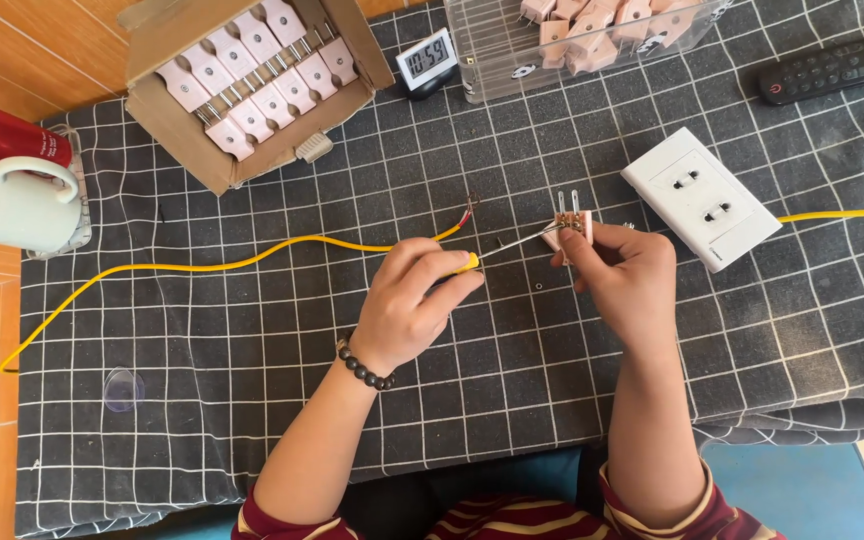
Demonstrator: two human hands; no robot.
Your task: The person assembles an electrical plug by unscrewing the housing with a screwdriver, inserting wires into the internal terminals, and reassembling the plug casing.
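My left hand (pixel 410 305) grips a yellow-handled screwdriver (pixel 512 244), whose thin metal shaft reaches right to a small pink two-pin plug (pixel 570 224). My right hand (pixel 627 272) holds that plug, pins pointing away from me. A yellow cable (pixel 202 266) runs across the dark checked cloth (pixel 282 400) from the left, ending in bared wire tips (pixel 469 208) just above my left hand. A small screw (pixel 534 286) lies on the cloth between my hands.
A cardboard box (pixel 252 85) of pink plugs sits at the back left, a clear plastic bin (pixel 572 45) of plugs at the back. A small digital clock (pixel 426 60), black remote (pixel 837 65), white double wall socket (pixel 700 197), white mug (pixel 7 200) and red can (pixel 7 130) surround them.
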